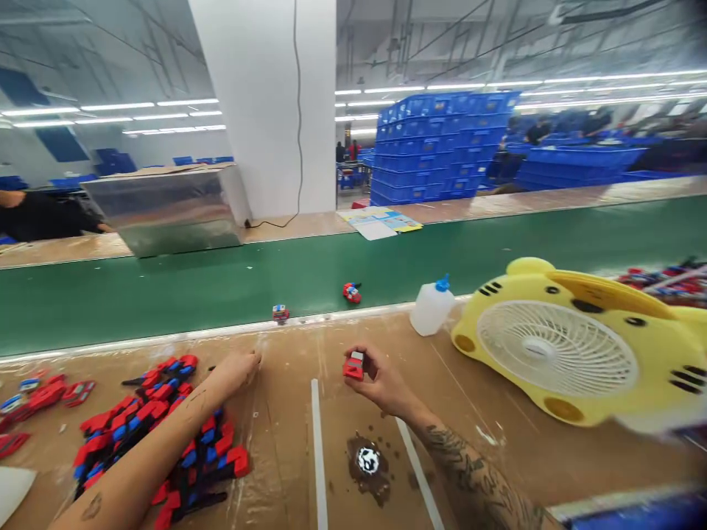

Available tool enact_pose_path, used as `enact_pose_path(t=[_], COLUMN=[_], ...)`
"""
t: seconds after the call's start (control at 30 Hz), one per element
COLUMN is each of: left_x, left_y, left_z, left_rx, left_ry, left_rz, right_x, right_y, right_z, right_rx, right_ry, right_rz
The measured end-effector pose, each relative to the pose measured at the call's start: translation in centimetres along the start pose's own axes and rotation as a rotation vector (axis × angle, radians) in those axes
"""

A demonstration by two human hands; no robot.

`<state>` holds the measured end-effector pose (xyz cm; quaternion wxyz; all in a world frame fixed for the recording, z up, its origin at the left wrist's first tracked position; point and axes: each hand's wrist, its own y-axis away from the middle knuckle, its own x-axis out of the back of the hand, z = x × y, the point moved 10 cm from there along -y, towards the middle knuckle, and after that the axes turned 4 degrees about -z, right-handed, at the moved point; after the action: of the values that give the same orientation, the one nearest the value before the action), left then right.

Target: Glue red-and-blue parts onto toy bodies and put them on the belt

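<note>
My right hand (382,381) grips a small red toy piece with a grey top (354,366) between thumb and fingers, above the brown tabletop. My left hand (241,370) is closed, its fingers curled low over the table; whatever may be in them is hidden. Beneath and beside my left forearm spreads a pile of red, blue and black plastic parts (146,412). Two small toys, one red, white and blue (280,313), the other red with a dark tip (352,293), sit at the near edge of the green belt (182,294).
On the right stand a yellow animal-shaped fan (469,338) and a white bottle with a blue cap (432,308). Red car-like parts (47,394) lie far left. A wet white spot (368,461) lies between two tape strips. Across the belt are a person's arm (55,217) and stacked blue crates (436,151).
</note>
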<state>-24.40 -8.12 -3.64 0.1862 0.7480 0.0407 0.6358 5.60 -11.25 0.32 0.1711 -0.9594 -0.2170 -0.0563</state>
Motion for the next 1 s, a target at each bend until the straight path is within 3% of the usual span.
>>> enact_pose_path(t=[0.07,0.17,0.27,0.37,0.43,0.5,0.6,0.67,0.73,0.83,1.0], left_x=[0.4,1.3,1.4,1.2,1.0,0.7,0.0,-0.4,-0.5,-0.6,-0.4], left_y=[0.1,0.0,-1.0,-1.5,-1.1,-0.1,2.2,3.6,4.2,4.0,3.5], left_z=[1.0,-0.6,-2.4,-2.4,-0.7,2.4,7.7,9.9,10.5,9.4,8.0], left_rx=[0.022,0.167,0.234,0.218,0.170,0.066,-0.130,-0.211,-0.229,-0.168,-0.108], left_ry=[-0.006,-0.013,-0.012,-0.006,0.008,0.035,0.099,0.144,0.178,0.175,0.144], left_rz=[0.049,0.118,0.087,0.055,0.057,0.068,0.080,0.085,0.107,0.118,0.056], right_x=[0.8,1.2,1.7,2.6,3.2,3.9,5.2,5.2,4.3,2.2,0.3], right_y=[2.0,3.9,5.2,6.3,7.1,8.1,9.9,10.9,11.6,12.0,12.4], right_z=[-0.4,0.2,1.3,3.1,4.5,5.6,6.6,7.1,7.4,6.8,5.2], right_rx=[-0.026,-0.078,-0.099,-0.164,-0.227,-0.267,-0.278,-0.325,-0.425,-0.526,-0.505], right_ry=[0.013,-0.019,-0.114,-0.169,-0.175,-0.247,-0.461,-0.607,-0.738,-0.902,-1.045], right_rz=[0.034,0.061,0.116,0.190,0.233,0.319,0.521,0.593,0.568,0.426,0.252])
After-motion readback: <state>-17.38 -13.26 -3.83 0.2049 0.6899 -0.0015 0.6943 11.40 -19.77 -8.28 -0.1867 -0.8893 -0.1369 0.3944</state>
